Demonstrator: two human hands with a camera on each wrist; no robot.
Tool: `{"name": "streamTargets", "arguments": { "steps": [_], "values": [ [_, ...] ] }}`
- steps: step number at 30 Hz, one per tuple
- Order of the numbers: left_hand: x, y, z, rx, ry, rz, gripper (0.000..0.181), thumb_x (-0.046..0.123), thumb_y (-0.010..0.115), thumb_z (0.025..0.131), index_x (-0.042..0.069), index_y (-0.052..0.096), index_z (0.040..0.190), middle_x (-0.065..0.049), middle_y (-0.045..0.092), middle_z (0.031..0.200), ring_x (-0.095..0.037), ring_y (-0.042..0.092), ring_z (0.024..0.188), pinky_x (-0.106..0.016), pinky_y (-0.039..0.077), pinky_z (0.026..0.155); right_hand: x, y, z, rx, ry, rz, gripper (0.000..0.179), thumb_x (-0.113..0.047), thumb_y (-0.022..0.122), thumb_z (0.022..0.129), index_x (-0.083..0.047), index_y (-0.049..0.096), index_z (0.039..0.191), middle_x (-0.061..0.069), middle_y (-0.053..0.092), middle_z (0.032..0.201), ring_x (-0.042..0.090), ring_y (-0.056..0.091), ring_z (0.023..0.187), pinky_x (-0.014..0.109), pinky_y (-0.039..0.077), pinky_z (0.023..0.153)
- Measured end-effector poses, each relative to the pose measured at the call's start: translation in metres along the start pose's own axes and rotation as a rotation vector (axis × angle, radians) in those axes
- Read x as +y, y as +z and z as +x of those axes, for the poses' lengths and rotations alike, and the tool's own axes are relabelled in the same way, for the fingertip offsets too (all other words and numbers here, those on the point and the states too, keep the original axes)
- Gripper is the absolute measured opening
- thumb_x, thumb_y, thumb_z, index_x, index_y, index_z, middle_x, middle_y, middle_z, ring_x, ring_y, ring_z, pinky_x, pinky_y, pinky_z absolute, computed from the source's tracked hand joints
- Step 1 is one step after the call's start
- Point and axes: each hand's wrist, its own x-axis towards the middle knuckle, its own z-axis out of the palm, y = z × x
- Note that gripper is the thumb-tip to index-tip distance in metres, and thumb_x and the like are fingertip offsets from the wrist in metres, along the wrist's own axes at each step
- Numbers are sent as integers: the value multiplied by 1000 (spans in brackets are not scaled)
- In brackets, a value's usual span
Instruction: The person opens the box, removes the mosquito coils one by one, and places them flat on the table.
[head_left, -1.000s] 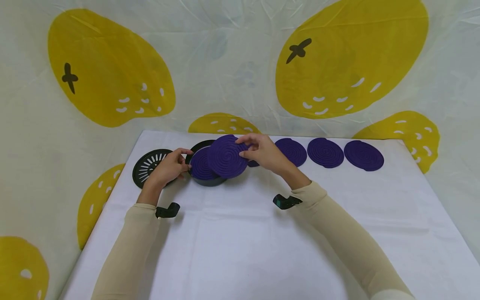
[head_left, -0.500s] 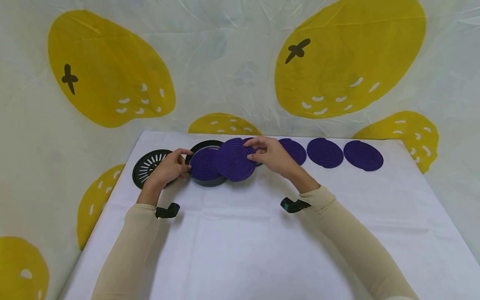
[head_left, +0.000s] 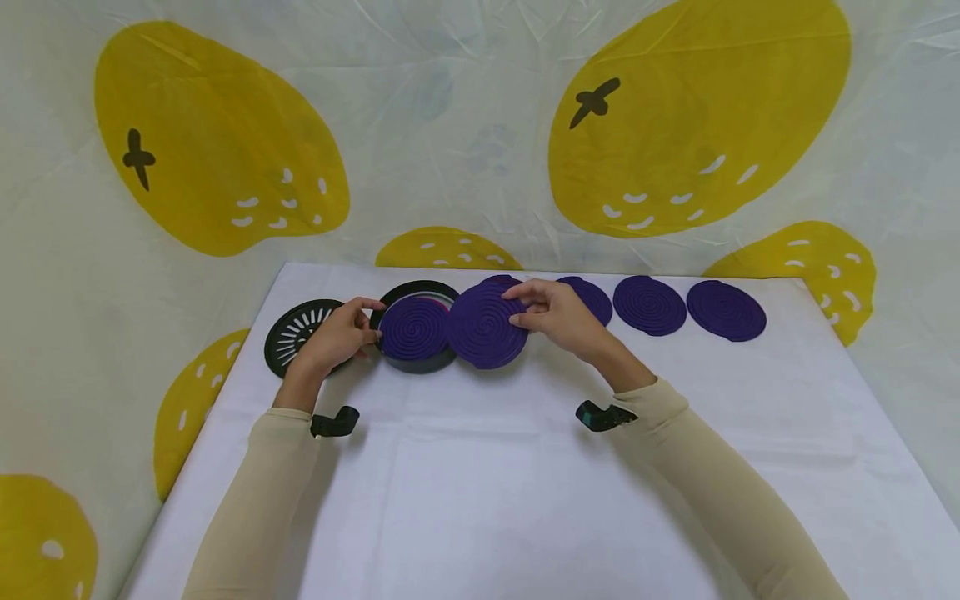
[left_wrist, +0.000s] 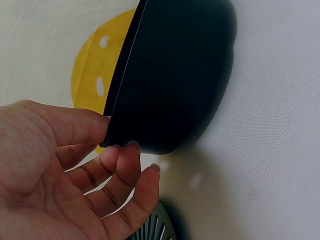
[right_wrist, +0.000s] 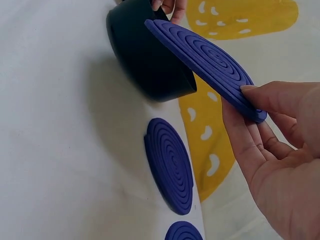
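Note:
A purple spiral coaster [head_left: 487, 325] is pinched at its right edge between the thumb and fingers of my right hand [head_left: 562, 317]. It is held up off the table, tilted, just right of a round dark container [head_left: 420, 365]. My left hand [head_left: 337, 337] pinches that container's rim at its left side; the left wrist view shows the thumb and fingers on the dark wall [left_wrist: 175, 75]. Another purple spiral coaster [head_left: 412, 329] lies in the container's mouth, with a thin pinkish edge visible behind it. Behind the held coaster, a further purple coaster [head_left: 501, 279] is mostly hidden.
Left of the container lies a round black slotted lid [head_left: 288, 342], partly covered by my left hand. Purple coasters lie in a row along the table's back edge to the right, among them a middle coaster [head_left: 649, 306] and a far-right coaster [head_left: 726, 311]. White cloth [head_left: 465, 500] covers the table.
My right hand has moved the held coaster to the right and slightly toward me, uncovering more of the container and its coaster. The left hand keeps its place on the rim.

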Motion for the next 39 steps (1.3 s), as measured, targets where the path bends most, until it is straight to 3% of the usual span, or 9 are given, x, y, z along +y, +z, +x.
{"name": "streamTargets", "arguments": {
  "steps": [12, 39],
  "values": [
    [1, -1, 0, -1, -8, -3, 51, 2, 64, 96, 6, 48, 144, -11, 46, 92, -33, 56, 87, -42, 59, 70, 13, -11, -10, -36, 52, -25, 36, -10, 75, 92, -7, 66, 126, 14, 64, 118, 12, 61, 85, 23, 56, 77],
    [0, 0, 1, -3, 10, -14, 52, 2, 63, 96, 6, 47, 145, -11, 46, 92, -32, 58, 86, -41, 59, 68, 37, -4, -17, -90, 82, 20, 36, 2, 66, 92, -2, 64, 127, 19, 62, 122, 21, 70, 97, 27, 59, 80]
  ]
}}
